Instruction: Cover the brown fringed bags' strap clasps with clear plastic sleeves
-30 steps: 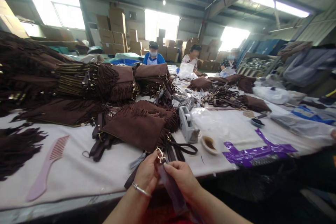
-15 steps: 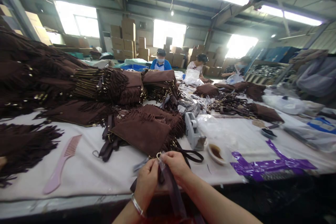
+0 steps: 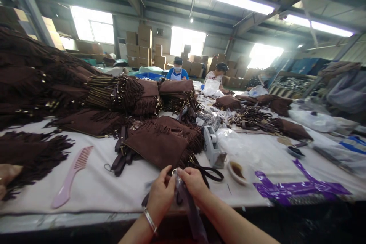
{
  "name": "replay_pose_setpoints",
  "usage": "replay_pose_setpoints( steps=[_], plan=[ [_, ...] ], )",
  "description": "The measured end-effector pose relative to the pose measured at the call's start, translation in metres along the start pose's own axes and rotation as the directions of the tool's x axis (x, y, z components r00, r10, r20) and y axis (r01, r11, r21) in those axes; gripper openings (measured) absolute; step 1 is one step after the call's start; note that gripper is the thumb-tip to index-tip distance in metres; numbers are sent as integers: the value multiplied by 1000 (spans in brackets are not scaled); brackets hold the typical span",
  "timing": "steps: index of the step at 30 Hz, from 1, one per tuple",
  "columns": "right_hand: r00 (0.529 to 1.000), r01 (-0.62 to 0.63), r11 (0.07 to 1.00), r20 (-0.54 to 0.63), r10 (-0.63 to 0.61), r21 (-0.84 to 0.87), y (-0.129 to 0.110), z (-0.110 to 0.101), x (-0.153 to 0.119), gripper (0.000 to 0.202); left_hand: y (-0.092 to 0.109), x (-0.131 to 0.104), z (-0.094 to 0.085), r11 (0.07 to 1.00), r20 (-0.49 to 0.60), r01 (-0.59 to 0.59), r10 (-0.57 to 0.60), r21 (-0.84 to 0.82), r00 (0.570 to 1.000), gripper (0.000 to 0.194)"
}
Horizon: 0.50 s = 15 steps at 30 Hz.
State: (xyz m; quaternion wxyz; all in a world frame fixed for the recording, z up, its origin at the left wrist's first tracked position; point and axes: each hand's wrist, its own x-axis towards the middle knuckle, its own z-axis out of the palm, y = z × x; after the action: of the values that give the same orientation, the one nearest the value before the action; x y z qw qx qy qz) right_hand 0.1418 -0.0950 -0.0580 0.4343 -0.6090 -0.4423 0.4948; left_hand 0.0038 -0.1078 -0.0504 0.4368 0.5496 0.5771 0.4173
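Both my hands meet at the table's front edge, below a brown fringed bag [image 3: 160, 143]. My left hand [image 3: 161, 190], with a silver bangle at its wrist, pinches a small metal ring [image 3: 174, 172] between thumb and fingers. Right beside it, my right hand [image 3: 194, 185] is closed on the top of a strap in clear plastic [image 3: 190, 213], which hangs down over the edge. A dark strap loop [image 3: 213, 174] lies just beyond my right hand. How the ring joins the strap is too small to tell.
Left lies a pink comb [image 3: 71, 177]; another person's hand [image 3: 8, 179] touches fringe at the far left. A tape dispenser [image 3: 214, 148], a bowl of brown liquid [image 3: 238, 171] and purple tape [image 3: 300, 185] are on the right. Bags pile behind; people sit across.
The view has shifted slightly, so the scene sits a little lower and further right. Another person's hand shows more at the far left. My hands keep their hold, with the left fingers slightly raised.
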Motion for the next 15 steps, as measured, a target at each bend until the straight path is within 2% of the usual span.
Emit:
replay_pose_setpoints(
  steps=[2,5,9,15],
  plan=[
    [1000,9,1000,20,-9,0,-1,0,-2,46,1,5,0,1000,47,-9,8,22,999,48],
    [1000,14,1000,11,-13,-25,0,2,-1,45,-2,10,3,999,97,-4,7,-33,995,42],
    [1000,8,998,-19,-9,-70,5,2,4,40,-10,13,8,991,84,46,-36,-128,996,35],
    [998,-42,997,33,44,-69,3,2,12,28,-8,10,5,1000,49,-18,18,-1,999,20]
  ],
)
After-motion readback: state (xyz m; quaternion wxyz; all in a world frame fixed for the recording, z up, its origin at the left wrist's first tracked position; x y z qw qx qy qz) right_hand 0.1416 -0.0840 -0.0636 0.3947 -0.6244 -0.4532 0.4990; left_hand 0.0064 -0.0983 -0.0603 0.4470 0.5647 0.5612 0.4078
